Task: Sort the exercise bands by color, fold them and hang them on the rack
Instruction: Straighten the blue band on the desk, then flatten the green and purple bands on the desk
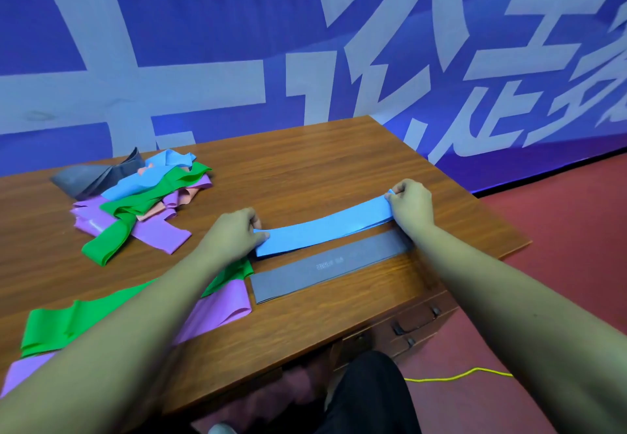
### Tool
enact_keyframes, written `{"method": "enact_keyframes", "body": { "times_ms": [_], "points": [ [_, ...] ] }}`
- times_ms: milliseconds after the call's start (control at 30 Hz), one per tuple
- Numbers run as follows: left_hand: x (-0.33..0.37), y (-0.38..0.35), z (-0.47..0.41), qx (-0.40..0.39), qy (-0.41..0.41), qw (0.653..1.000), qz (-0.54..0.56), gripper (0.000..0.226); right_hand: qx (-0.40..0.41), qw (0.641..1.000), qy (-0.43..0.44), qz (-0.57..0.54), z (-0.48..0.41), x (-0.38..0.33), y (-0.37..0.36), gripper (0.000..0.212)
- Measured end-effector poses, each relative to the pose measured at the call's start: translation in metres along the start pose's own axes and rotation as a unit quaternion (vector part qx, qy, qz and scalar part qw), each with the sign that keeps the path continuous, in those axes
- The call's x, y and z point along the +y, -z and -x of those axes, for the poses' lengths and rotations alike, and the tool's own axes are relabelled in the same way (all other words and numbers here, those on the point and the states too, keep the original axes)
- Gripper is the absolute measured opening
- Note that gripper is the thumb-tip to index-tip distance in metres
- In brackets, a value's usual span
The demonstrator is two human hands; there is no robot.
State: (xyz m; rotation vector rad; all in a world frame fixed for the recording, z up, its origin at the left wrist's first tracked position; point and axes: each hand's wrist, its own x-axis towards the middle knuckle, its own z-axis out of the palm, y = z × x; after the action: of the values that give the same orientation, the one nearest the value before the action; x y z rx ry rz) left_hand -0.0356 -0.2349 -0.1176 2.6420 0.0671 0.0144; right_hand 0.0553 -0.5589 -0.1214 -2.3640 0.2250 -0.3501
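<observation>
Mid-frame, the blue band stretches low over the desk, just above the grey band — long axis lower left to upper right — the left hand and right hand each pinching one end in curled fingers.

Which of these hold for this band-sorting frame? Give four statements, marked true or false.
1. The left hand and right hand each pinch an end of the blue band. True.
2. The grey band lies flat on the table, nearer the person than the blue band. True.
3. The pile at the far left holds only green bands. False: green, purple, blue, grey and peach bands are mixed.
4. The blue band hangs on a rack. False: it is held at the table, between the hands.
</observation>
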Motion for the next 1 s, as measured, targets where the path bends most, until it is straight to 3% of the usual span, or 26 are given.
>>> {"method": "enact_keyframes", "body": {
  "times_ms": [400,600,700,833,1000],
  "points": [
    [-0.011,-0.022,0.002,0.055,-0.022,0.994,-0.091,0.017,-0.013,0.995,0.036,0.092,0.003,0.013,-0.016,0.012],
    [-0.013,-0.005,0.008,0.091,-0.033,0.995,-0.027,0.011,-0.003,0.989,0.066,0.136,0.013,-0.006,-0.015,0.032],
    [-0.027,0.014,0.011,0.109,-0.027,0.994,0.003,0.01,-0.062,0.987,0.096,0.111,0.021,-0.037,-0.023,0.035],
    [-0.059,0.048,0.024,0.128,0.036,0.99,-0.044,0.007,-0.188,0.966,0.153,0.091,0.046,-0.091,-0.048,0.029],
    [-0.113,0.085,0.053,0.155,0.09,0.982,-0.058,0.008,-0.257,0.937,0.23,0.045,0.09,-0.162,-0.089,0.022]
  ]
}}
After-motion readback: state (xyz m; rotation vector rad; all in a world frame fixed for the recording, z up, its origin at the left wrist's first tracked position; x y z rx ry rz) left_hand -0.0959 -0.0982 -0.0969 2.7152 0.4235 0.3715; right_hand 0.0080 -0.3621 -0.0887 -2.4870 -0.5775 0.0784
